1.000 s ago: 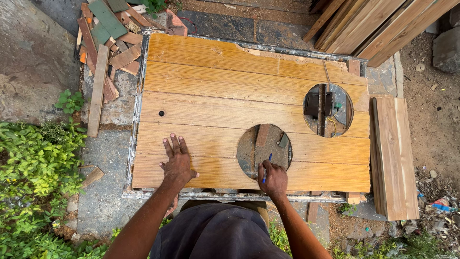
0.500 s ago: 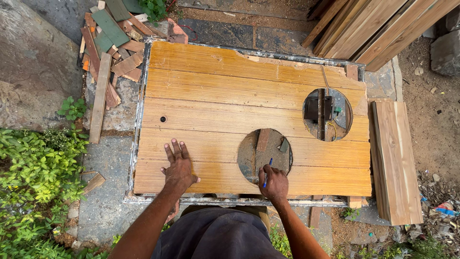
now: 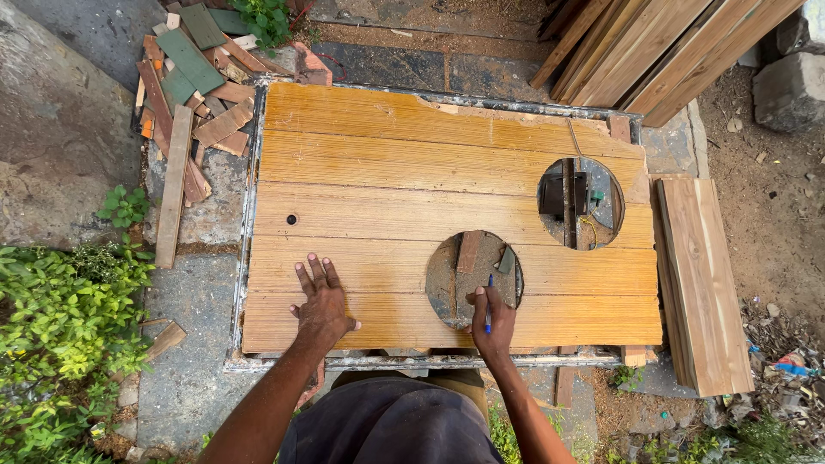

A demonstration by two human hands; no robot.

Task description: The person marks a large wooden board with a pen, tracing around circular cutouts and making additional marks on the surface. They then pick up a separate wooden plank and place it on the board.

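Scrap wood pile [image 3: 193, 82] at top left, mixed red-brown and green offcuts; long loose plank [image 3: 173, 185] lying beside the left edge of the panel; stacked boards [image 3: 653, 47] leaning at top right; short plank stack [image 3: 703, 279] just right of the panel; green plants [image 3: 60, 344] at far left; bare dirt and small litter at right; nothing blocks the hands; wooden panel [image 3: 387, 172] made of horizontal yellow-brown boards lies flat as the surface, with a small dark hole [image 3: 291, 219] near its left side and two round cutouts: far cutout [image 3: 581, 203] showing dark hardware below, near cutout [image 3: 474, 279] at the bottom centre; left hand [image 3: 321, 301] flat, fingers spread, palm pressed on the panel, well left of the near cutout; right hand [image 3: 493, 320] closed round a blue pen [image 3: 489, 302], tip at the cutout's lower rim; no labels or signs visible.
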